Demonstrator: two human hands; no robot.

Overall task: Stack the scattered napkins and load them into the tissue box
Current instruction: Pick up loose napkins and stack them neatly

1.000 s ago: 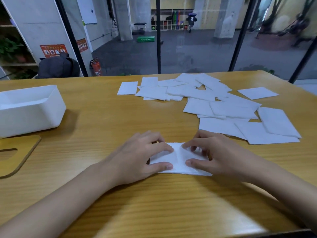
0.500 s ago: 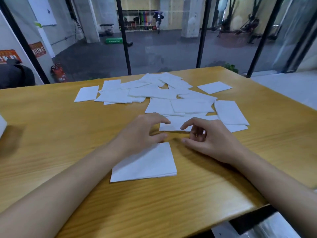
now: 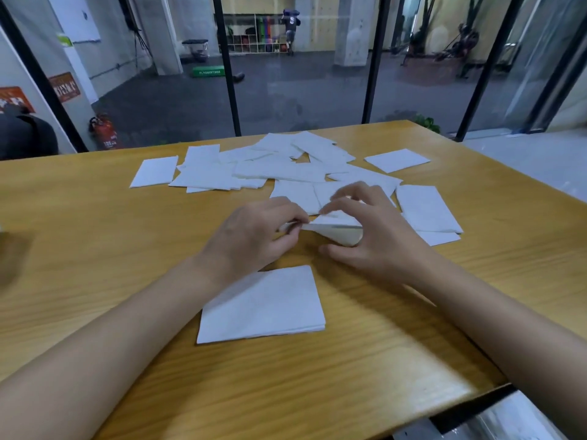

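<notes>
A small neat stack of white napkins [image 3: 263, 306] lies on the wooden table [image 3: 95, 236] close to me. Beyond it, both hands hold one white napkin [image 3: 336, 228] lifted off the table. My left hand [image 3: 254, 236] pinches its left edge, and my right hand [image 3: 365, 239] curls around its right side. Several loose napkins [image 3: 279, 166] lie scattered across the far half of the table. The tissue box is out of view.
One single napkin [image 3: 397, 159] lies apart at the far right, another [image 3: 154, 171] at the far left of the scatter. The table's right corner [image 3: 495, 385] is near my right forearm. Glass panels with black posts [image 3: 226, 65] stand behind the table.
The view has swung right, so the white box left the frame. Both hands left the near stack, reached toward the scatter and picked up one napkin between them.
</notes>
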